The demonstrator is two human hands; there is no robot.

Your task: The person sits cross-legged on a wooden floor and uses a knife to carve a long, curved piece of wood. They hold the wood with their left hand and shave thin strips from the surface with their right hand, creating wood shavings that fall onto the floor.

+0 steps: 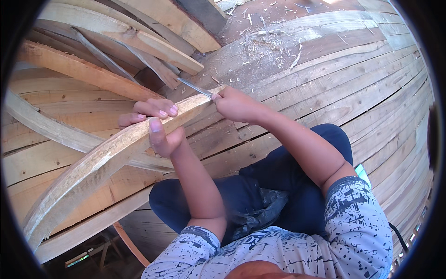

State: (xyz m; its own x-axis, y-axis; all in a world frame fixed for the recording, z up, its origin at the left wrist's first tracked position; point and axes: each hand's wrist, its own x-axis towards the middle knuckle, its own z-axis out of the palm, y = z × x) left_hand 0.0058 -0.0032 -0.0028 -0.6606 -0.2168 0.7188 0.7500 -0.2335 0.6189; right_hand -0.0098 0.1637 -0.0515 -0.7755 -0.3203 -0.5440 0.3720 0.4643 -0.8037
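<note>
A long, curved wooden plank (104,151) runs from the lower left up to the middle of the view. My left hand (168,138) is closed around it near its upper end, thumb on the near side and fingers over the far side. In the closed fist of my right hand (236,105) is a tool with a straight, narrow metal blade (195,87). The blade lies across the plank's upper end and points to the far left. Its handle is hidden inside my fist, so the exact kind of tool cannot be made out.
Rough timbers (116,35) and an orange-brown beam (83,67) are stacked at the far left. Wood shavings (274,44) litter the plank floor (325,83). A dark plastic bag (267,211) lies in my lap between my bent legs. An opening (93,255) shows at the lower left.
</note>
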